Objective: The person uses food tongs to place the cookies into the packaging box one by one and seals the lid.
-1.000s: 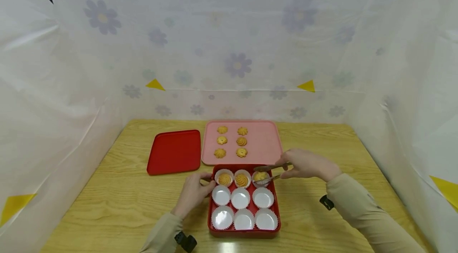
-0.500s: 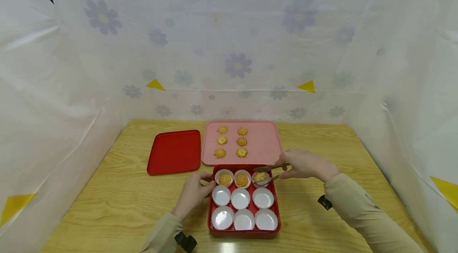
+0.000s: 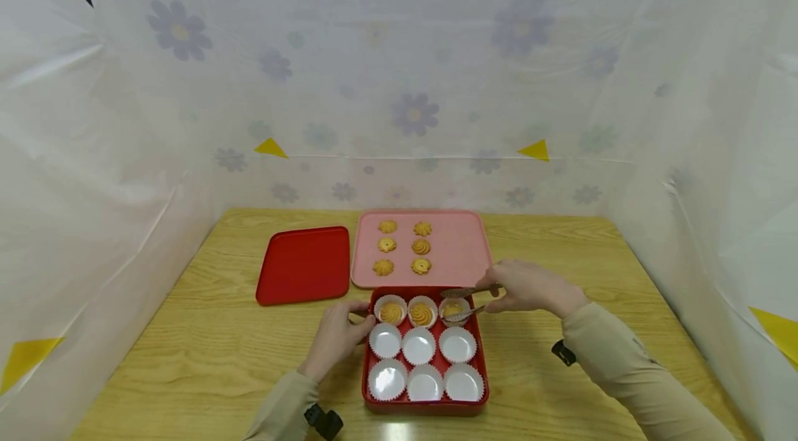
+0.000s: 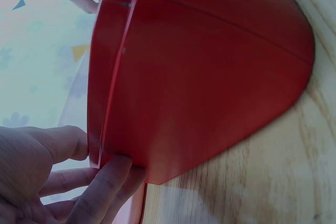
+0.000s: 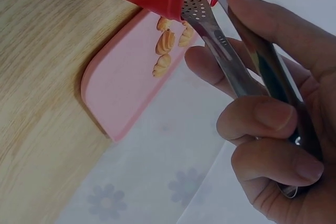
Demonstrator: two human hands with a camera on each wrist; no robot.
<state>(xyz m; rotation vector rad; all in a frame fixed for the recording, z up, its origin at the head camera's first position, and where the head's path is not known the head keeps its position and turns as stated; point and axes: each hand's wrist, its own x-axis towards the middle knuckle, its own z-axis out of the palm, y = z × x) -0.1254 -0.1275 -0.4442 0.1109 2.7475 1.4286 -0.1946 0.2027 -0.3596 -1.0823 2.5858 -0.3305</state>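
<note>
In the head view a red box (image 3: 425,410) holds rows of white paper cups (image 3: 419,345). Two back-row cups hold swirled cookies (image 3: 391,313). My right hand (image 3: 530,286) grips metal tongs (image 5: 223,59) with perforated tips. Those tips straddle the back right cup, where a cookie (image 3: 451,309) sits partly hidden; the tips look spread around it. My left hand (image 3: 339,336) holds the box at its back left side. In the left wrist view its thumb meets the rim and its fingers (image 4: 100,187) press the outer wall.
Behind the box lies a pink tray (image 3: 458,247) with several cookies (image 3: 421,247) in two columns. A red flat tray or lid (image 3: 305,265) lies to the left on the wooden table (image 3: 206,358). Patterned sheeting (image 3: 368,171) encloses the back and sides.
The cookie at the tongs has sunk lower into the back right cup. The tongs' tips have parted slightly and my right hand has shifted a little left. My left hand stays put.
</note>
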